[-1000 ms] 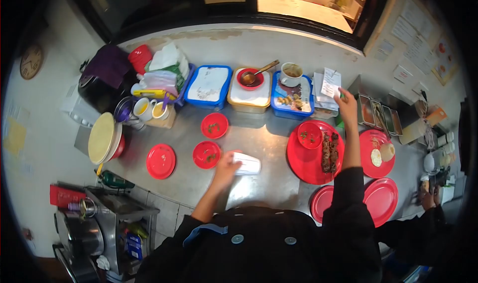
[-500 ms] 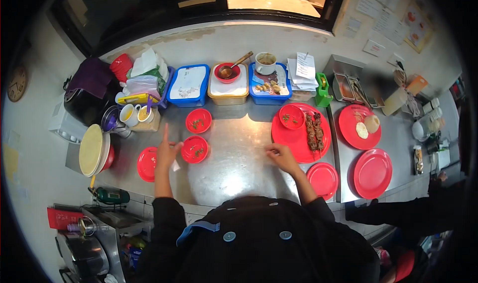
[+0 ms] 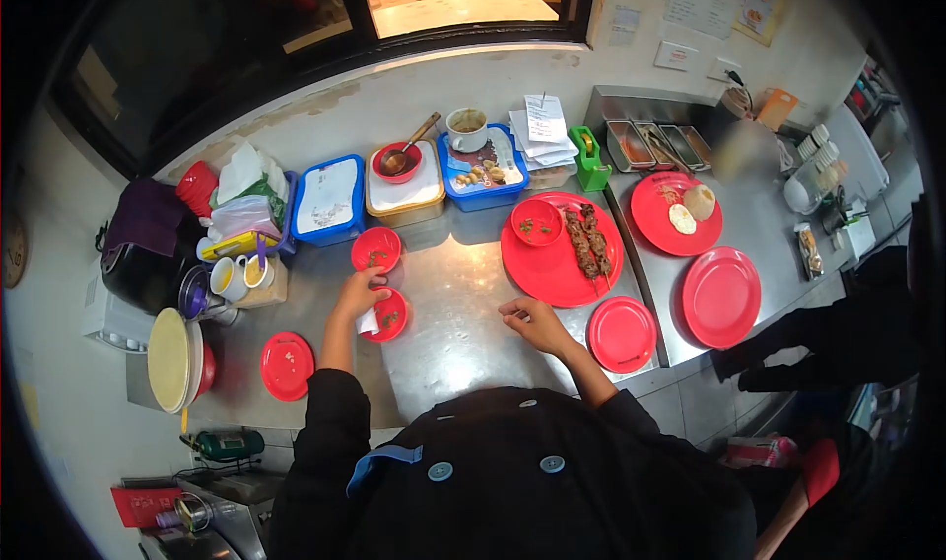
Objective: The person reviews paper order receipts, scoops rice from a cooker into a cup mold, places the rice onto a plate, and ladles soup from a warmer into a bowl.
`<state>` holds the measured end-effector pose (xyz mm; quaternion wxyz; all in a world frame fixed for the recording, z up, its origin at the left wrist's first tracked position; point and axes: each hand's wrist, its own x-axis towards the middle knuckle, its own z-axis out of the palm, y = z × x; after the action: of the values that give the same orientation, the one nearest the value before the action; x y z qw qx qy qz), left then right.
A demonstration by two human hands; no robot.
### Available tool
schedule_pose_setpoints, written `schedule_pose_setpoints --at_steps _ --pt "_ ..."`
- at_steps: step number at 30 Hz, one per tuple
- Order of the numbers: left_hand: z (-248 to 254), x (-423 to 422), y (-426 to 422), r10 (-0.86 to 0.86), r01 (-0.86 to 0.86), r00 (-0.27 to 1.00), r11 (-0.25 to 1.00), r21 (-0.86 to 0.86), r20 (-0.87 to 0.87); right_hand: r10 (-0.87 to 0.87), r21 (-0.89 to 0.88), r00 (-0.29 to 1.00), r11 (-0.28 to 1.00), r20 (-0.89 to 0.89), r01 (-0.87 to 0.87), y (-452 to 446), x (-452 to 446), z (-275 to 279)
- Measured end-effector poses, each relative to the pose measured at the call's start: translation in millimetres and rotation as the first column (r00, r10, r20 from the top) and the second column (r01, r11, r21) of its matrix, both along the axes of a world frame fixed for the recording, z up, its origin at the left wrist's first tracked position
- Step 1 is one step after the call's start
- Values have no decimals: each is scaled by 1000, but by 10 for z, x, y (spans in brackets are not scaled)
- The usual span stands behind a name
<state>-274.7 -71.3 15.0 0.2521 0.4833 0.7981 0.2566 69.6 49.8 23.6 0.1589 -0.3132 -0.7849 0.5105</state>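
Observation:
My left hand point(image 3: 361, 296) reaches over two small red bowls with bits of green herb in them. Its fingertips are at the near rim of the farther bowl point(image 3: 375, 248). A small white piece of paper point(image 3: 368, 321) is in this hand, hanging beside the nearer bowl point(image 3: 391, 315). My right hand point(image 3: 532, 323) hovers over the steel counter with loosely bent fingers and nothing visible in them. Just beyond it, a large red plate point(image 3: 527, 276) carries two meat skewers point(image 3: 591, 243) and another small red bowl point(image 3: 537, 223). A smaller red plate point(image 3: 622, 334) lies to its right.
Lidded tubs point(image 3: 329, 197) line the wall, one bearing a bowl with a ladle point(image 3: 410, 146). A red plate point(image 3: 287, 367) lies at left. At right are a plate with rice and egg point(image 3: 675, 215), another plate point(image 3: 721, 297) and a dark-clothed person point(image 3: 838, 323).
My left hand has moved right with the white paper, from over the left plate to the two small bowls. The view has swung right. My right hand remains near the large plate.

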Motion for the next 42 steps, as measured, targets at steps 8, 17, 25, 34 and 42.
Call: schedule_pose_setpoints --at_steps 8,17,25,34,42 --pt "183 535 326 116 -107 992 985 132 -56 24 -10 999 1000 -29 -24 -62 30 -64" --pt "-273 613 -622 706 -776 631 584 240 321 29 -84 999 996 -38 -32 -86 165 35" --pt "-488 992 -844 795 -737 595 483 473 115 118 -108 993 987 -30 -121 -218 345 32" --pt "-470 1384 -1099 836 -766 542 451 458 83 122 -189 991 973 -55 -130 -310 647 -68" --pt "-559 1738 -1641 794 -762 600 529 375 101 316 -243 945 914 -81 -326 -642 360 -210"
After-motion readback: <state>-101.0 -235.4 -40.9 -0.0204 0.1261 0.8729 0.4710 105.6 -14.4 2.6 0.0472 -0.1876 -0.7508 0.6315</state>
